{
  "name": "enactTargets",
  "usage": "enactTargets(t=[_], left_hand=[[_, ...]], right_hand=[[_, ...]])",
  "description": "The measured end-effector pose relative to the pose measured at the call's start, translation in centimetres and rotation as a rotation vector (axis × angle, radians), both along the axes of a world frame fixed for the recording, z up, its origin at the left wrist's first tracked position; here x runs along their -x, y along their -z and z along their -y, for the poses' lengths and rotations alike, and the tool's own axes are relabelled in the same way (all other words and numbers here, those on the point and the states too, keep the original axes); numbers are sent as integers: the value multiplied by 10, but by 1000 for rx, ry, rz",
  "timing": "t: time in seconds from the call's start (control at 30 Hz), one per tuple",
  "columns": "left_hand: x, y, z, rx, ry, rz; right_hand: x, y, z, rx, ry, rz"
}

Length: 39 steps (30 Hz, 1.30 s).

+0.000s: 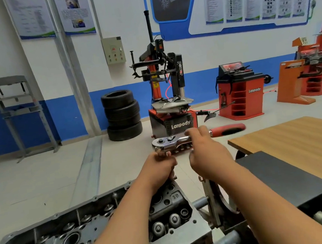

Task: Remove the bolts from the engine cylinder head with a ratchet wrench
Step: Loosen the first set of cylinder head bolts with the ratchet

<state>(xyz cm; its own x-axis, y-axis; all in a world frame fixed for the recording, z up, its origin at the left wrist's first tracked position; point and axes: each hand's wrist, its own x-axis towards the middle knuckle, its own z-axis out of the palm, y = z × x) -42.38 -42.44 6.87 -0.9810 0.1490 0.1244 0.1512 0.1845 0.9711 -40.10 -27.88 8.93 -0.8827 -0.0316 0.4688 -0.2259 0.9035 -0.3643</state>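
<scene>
The left hand (164, 165) is gripping the extension bar (164, 153), the right hand (205, 149) is clasping the ratchet wrench (178, 140) near its head; such short leverage is risking a slip

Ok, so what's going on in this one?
A person is working on an engine cylinder head with a ratchet wrench. The left hand grips the bar that drops from the wrench's head toward the far end of the cylinder head. The right hand holds the chrome shaft just short of the red handle. The left hand hides the bolt, so whether it is loose or out cannot be told.
</scene>
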Motion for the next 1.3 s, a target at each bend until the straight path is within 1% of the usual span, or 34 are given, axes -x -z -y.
enactTargets(t=[0.1, 0.17, 0.23, 0.27, 0.33, 0.37, 0.43, 0.5, 0.57, 0.67, 0.73, 0.8, 0.83, 0.87, 0.93, 0.97, 1.07, 1.13, 1.2, 1.23, 1.3], left_hand=[[6, 1, 5, -43, 22, 0], [8, 2, 8, 12, -19, -14], [8, 2, 9, 77, -67, -28], [7, 1, 7, 92, -78, -28], [4, -1, 3, 57, -76, -18], [4, -1, 2, 26, -64, -18], [5, 0, 1, -18, -40, -8], [6, 2, 1, -3, -33, -3], [3, 1, 0, 62, -41, -23], [0, -1, -2, 166, -47, -91], [1, 2, 0, 174, -49, -92], [5, 5, 3, 140, -49, -52], [6, 5, 4, 117, -39, -38], [7, 5, 4, 82, -27, -33], [8, 5, 3, -19, -11, -41], [10, 5, 3, -60, -12, -46], [11, 5, 4, -118, -44, -56], [10, 5, 4, -105, -87, -79], [9, 5, 1, -63, -109, -96], [7, 5, 0, -51, -105, -95], [8, 3, -1, -82, -76, -84]], right_hand=[[56, -15, 18, 73, -261, 146], [76, -23, 39, 23, -427, 211], [84, -30, 51, -61, -495, 262], [84, -31, 51, -75, -483, 274], [74, -28, 44, -33, -368, 269], [64, -24, 38, -12, -272, 230], [33, -12, 24, -37, -52, 102], [-6, 5, 7, -67, 64, -11], [-51, 21, -1, -85, 46, -58], [-99, 36, 18, -174, -47, -129], [-102, 35, 29, -162, -51, -154], [-82, 21, 21, -182, 8, -189], [-64, 14, 11, -172, 36, -176], [-43, 5, 1, -140, 48, -112], [0, -13, -7, -89, 22, -12], [22, -21, -1, -98, 0, 25], [70, -38, 39, -273, -115, 164], [82, -47, 57, -373, -222, 204], [81, -46, 57, -327, -273, 212], [75, -44, 51, -259, -254, 223], [58, -33, 37, -121, -134, 209]])
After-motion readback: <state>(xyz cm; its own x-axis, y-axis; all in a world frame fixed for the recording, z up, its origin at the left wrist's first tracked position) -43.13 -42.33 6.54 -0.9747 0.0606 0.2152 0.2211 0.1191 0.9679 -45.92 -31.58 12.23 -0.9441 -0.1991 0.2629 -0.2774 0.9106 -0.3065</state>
